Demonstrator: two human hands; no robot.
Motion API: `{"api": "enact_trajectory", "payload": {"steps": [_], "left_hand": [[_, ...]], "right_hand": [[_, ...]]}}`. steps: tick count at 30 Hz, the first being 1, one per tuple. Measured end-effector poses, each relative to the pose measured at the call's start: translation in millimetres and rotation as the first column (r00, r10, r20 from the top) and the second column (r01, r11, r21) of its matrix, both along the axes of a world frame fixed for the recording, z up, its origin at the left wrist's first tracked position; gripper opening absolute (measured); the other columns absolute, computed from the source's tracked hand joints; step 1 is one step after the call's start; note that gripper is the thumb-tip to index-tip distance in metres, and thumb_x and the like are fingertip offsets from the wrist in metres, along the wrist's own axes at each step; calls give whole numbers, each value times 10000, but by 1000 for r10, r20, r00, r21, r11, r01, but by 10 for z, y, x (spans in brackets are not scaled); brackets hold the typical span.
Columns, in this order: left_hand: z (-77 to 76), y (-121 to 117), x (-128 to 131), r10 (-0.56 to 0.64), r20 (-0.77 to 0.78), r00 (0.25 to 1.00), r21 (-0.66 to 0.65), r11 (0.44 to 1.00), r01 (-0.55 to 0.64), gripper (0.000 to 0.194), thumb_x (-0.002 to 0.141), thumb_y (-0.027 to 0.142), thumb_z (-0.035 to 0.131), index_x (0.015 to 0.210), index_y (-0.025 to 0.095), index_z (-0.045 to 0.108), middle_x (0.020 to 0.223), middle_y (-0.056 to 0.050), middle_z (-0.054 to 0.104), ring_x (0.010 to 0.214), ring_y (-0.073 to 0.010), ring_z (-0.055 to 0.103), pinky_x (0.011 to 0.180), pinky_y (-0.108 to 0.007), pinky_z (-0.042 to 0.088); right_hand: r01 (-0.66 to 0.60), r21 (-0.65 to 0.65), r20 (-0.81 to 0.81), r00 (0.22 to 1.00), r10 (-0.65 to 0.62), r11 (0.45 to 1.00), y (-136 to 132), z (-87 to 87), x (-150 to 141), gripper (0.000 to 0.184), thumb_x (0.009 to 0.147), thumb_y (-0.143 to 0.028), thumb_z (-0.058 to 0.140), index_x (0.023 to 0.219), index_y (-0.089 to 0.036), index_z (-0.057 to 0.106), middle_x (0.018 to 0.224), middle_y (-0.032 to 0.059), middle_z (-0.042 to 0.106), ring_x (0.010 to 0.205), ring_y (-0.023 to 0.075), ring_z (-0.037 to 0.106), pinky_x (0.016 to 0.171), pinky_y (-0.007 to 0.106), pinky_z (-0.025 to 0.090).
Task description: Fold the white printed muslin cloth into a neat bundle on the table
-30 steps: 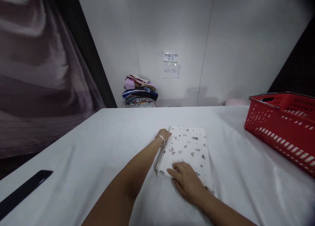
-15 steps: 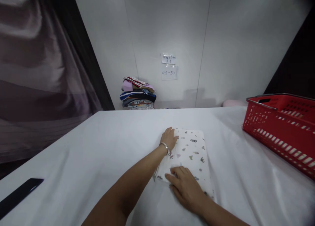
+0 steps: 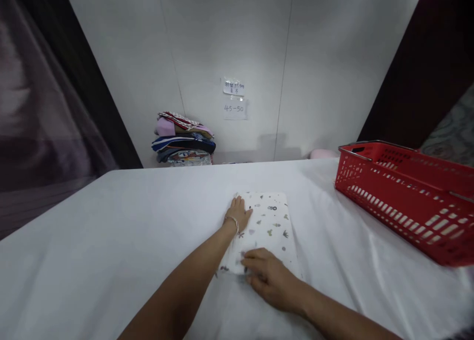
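A folded white cloth (image 3: 264, 229) printed with small plants and figures lies flat on the white-covered table (image 3: 159, 201). My left hand (image 3: 238, 215), a bracelet at its wrist, rests flat along the cloth's left side with its fingers stretched out. At the near edge is my right hand (image 3: 272, 280), its fingers over the cloth and its thumb held apart, lower down near the edge. That hand is slightly blurred, and it covers the near right corner.
To the right stands a red plastic basket (image 3: 400, 196) with metal handles. A pile of folded fabrics (image 3: 185, 140) sits beyond the table's far edge, against the wall. Paper signs (image 3: 236, 109) are stuck on the wall. A curtain (image 3: 44, 132) hangs at the left.
The view has turned to the right, so more of the basket shows and a dark flat object at the left has left view. My right hand has shifted slightly at the near edge.
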State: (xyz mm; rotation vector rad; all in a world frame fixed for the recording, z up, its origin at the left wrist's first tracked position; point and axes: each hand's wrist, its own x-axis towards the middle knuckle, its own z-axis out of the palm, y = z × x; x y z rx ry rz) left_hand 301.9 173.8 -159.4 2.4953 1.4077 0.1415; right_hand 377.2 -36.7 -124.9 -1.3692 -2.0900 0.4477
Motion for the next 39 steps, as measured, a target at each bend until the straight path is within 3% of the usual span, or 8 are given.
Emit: {"api": "enact_trajectory", "payload": {"steps": [3, 6, 10, 14, 19, 25, 30, 39], "left_hand": [[-14, 7, 7, 4, 12, 1000, 4, 1000, -4, 670, 877, 460, 296, 1404, 45, 282, 1524, -146, 151, 1407, -279, 76, 1129, -380, 157], [-34, 19, 7, -6, 27, 1000, 8, 1000, 5, 677, 876, 468, 286, 1407, 50, 274, 1526, -139, 146, 1409, -270, 64, 1122, -398, 179], [-34, 5, -10, -3, 30, 1000, -2, 1000, 3, 704, 871, 482, 277, 1411, 32, 259, 1528, -141, 134, 1409, -275, 63, 1131, -392, 160], [-25, -41, -19, 1, 36, 999, -13, 1000, -1, 701, 871, 482, 253, 1419, 45, 250, 1534, -120, 111, 1408, -281, 62, 1125, -389, 176], [-42, -68, -6, 24, 57, 998, -2, 1000, -24, 692, 867, 480, 260, 1418, 62, 255, 1532, -115, 122, 1408, -278, 66, 1114, -411, 196], [-64, -63, -17, -3, 68, 998, 33, 999, 0, 693, 862, 476, 255, 1407, 50, 284, 1520, -140, 167, 1402, -289, 102, 1108, -437, 223], [-32, -88, -13, 16, 65, 998, 26, 1000, -18, 663, 841, 388, 291, 1408, 44, 289, 1515, -134, 197, 1399, -286, 124, 1114, -425, 225], [-96, -61, -7, 16, 127, 992, 6, 1000, -17, 668, 835, 410, 326, 1408, 67, 301, 1515, -131, 197, 1403, -291, 102, 1114, -444, 217]], "right_hand": [[83, 34, 43, 996, -84, 996, 245, 229, 230, 407, 852, -200, 459, 1253, -180, 526, 1295, 95, 531, 1184, 199, 466, 1008, 364, 363], [316, 18, 239, 920, -311, 949, 738, 317, 554, 486, 890, -288, 423, 1338, -101, 434, 1421, 152, 390, 1335, 250, 294, 1085, 417, 237], [551, -71, 444, 764, -468, 832, 1330, 67, 937, 666, 911, -488, 342, 1407, -45, 302, 1508, 172, 186, 1395, 288, 107, 1101, 443, 137], [628, -134, 518, 704, -486, 767, 1489, -285, 1125, 725, 908, -559, 249, 1437, -64, 234, 1521, 142, 151, 1402, 260, 75, 1102, 460, 84], [616, -107, 552, 690, -469, 781, 1535, -272, 1088, 755, 899, -589, 216, 1434, -58, 243, 1521, 152, 144, 1400, 275, 62, 1097, 479, 59], [296, -87, 519, 828, -211, 951, 1837, -192, 773, 706, 913, -563, 158, 1443, -106, 249, 1520, 119, 167, 1406, 234, 70, 1114, 431, 69], [229, -138, 503, 854, -131, 964, 1959, -354, 733, 681, 914, -555, 178, 1447, -138, 249, 1520, 111, 168, 1404, 231, 94, 1115, 445, 69], [184, -151, 442, 891, -100, 971, 2020, -303, 658, 639, 930, -535, 170, 1447, -169, 255, 1517, 106, 182, 1403, 224, 102, 1108, 472, 88]]}}
